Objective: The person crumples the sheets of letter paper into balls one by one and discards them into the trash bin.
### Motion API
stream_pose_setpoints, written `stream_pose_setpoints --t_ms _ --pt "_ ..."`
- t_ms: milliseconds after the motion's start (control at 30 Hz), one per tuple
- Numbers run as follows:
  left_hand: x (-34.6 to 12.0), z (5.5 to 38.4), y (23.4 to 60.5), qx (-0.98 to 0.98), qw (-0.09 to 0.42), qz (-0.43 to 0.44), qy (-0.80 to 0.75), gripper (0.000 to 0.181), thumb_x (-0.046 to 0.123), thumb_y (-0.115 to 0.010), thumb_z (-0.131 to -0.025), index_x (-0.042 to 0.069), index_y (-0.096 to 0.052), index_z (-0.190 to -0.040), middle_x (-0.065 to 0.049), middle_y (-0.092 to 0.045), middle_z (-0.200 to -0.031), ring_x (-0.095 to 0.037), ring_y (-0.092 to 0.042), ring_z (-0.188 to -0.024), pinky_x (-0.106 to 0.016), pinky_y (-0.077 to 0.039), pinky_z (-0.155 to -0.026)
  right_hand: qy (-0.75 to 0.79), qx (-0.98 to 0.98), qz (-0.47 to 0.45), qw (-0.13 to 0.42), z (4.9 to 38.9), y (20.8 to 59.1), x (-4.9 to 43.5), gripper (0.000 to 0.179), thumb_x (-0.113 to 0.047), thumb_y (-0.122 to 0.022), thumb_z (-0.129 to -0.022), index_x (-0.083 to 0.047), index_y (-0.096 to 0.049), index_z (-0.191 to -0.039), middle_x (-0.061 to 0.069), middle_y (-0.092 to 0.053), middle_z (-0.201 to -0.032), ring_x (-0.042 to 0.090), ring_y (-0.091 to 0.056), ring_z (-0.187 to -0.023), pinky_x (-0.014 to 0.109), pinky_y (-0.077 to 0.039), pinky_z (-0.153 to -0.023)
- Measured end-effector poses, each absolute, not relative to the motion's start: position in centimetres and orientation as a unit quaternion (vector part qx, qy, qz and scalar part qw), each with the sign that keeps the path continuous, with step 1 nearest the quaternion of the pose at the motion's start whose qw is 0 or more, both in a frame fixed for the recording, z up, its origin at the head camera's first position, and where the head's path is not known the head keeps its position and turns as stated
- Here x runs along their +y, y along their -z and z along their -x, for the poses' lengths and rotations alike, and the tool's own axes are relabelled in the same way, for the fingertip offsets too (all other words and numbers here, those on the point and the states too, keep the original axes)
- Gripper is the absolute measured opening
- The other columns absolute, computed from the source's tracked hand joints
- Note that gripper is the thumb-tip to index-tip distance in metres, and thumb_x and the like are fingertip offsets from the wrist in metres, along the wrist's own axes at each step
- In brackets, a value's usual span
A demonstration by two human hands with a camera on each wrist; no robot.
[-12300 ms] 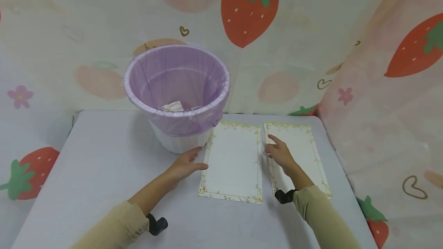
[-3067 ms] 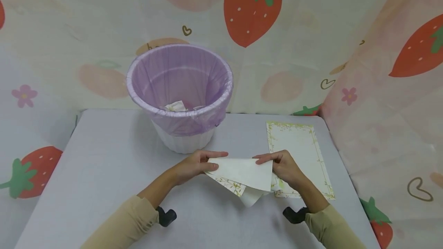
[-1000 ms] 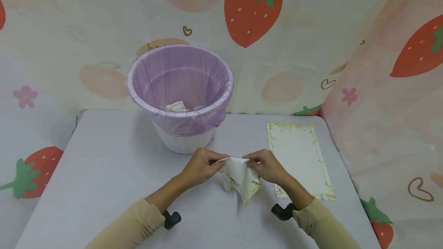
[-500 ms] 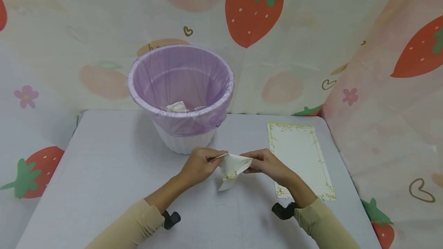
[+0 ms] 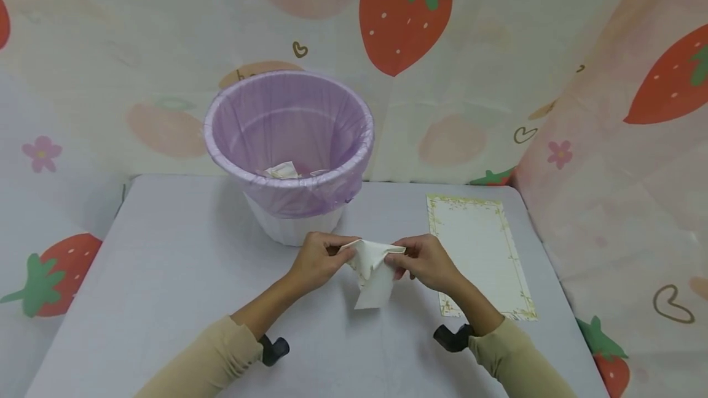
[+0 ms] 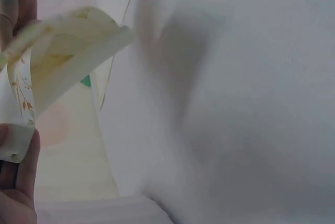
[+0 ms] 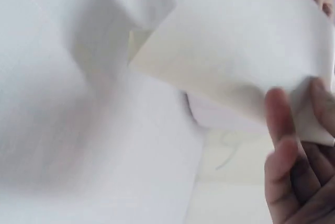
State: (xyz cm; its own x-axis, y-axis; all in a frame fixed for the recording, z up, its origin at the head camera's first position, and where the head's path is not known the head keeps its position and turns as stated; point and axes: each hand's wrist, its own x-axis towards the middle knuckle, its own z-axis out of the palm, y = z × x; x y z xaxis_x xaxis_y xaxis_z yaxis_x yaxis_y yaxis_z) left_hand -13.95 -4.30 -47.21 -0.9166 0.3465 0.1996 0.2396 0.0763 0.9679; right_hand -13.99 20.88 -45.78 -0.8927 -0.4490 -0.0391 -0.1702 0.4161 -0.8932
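Between both hands, above the table, a crumpled sheet of paper [image 5: 377, 284] with a printed leafy border hangs in folds. My left hand [image 5: 319, 261] pinches its left upper corner between thumb and fingers. At the other upper corner, my right hand [image 5: 428, 261] grips the paper with the thumb on the near side. In the left wrist view the folded paper [image 6: 68, 59] curls outward and shows orange sprigs. Its plain white back [image 7: 230, 41] fills much of the right wrist view, fingers behind and beside it.
A white bin with a purple liner [image 5: 290, 198] stands behind the hands, with paper scraps [image 5: 283, 170] inside. A flat bordered sheet [image 5: 478, 250] lies on the table [image 5: 166, 263] at the right, partly behind the right forearm. Printed curtains [image 5: 470, 48] surround the table.
Earlier two sheets lay flat; the left one was lifted, folded and crumpled. Over the last second the hands have shifted slightly up and the paper's folds have changed, its white flap now hanging down.
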Motion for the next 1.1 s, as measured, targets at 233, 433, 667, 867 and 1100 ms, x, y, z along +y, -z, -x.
stream_pose_setpoints --t_ms 233,433,667,867,1100 --pt "-3.8 13.7 47.2 0.772 0.023 -0.23 -0.592 0.012 0.001 -0.074 -0.087 -0.005 -0.076 -0.098 -0.015 -0.075 -0.094 -0.017 -0.073 -0.078 -0.024 -0.058 -0.067 0.425 0.886 0.183 0.01 13.5 45.4 19.8 0.01 -0.012 -0.073 -0.092 -0.003 -0.076 -0.092 0.0 -0.069 -0.07 0.01 -0.061 -0.05 0.028 -0.05 -0.046" --pt "-3.0 13.3 46.3 0.805 0.007 -0.252 -0.537 0.006 0.009 -0.077 -0.087 0.004 -0.075 -0.09 -0.003 -0.073 -0.084 -0.004 -0.065 -0.067 -0.02 -0.053 -0.057 0.392 0.902 0.172 -0.042 13.3 45.4 19.3 0.012 -0.013 -0.073 -0.092 -0.004 -0.075 -0.084 0.0 -0.064 -0.057 0.002 -0.053 -0.041 0.025 -0.043 -0.038" --pt "-2.9 13.4 46.1 0.815 0.052 -0.202 -0.541 0.017 0.018 -0.086 -0.077 0.006 -0.076 -0.084 0.002 -0.072 -0.076 -0.005 -0.063 -0.062 -0.022 -0.051 -0.054 0.345 0.913 0.203 -0.082 13.2 45.3 18.4 0.025 -0.01 -0.074 -0.09 -0.011 -0.066 -0.066 -0.011 -0.049 -0.049 -0.002 -0.038 -0.04 0.019 -0.032 -0.038" --pt "-2.4 13.0 46.1 0.824 0.008 -0.236 -0.515 0.011 0.016 -0.083 -0.081 0.007 -0.076 -0.082 0.004 -0.07 -0.071 -0.001 -0.059 -0.057 -0.021 -0.049 -0.049 0.317 0.919 0.209 -0.107 13.0 45.2 17.6 0.035 -0.007 -0.073 -0.088 -0.014 -0.056 -0.059 -0.012 -0.038 -0.048 -0.001 -0.025 -0.043 0.019 -0.022 -0.041" --pt "-2.1 12.8 46.2 0.839 -0.04 -0.242 -0.486 0.011 0.012 -0.08 -0.083 0.01 -0.072 -0.075 0.009 -0.06 -0.063 0.0 -0.043 -0.051 -0.018 -0.036 -0.045 0.354 0.906 0.223 -0.067 13.1 45.1 17.6 0.021 -0.009 -0.068 -0.092 -0.008 -0.067 -0.071 -0.007 -0.053 -0.053 -0.003 -0.04 -0.042 0.019 -0.036 -0.04"
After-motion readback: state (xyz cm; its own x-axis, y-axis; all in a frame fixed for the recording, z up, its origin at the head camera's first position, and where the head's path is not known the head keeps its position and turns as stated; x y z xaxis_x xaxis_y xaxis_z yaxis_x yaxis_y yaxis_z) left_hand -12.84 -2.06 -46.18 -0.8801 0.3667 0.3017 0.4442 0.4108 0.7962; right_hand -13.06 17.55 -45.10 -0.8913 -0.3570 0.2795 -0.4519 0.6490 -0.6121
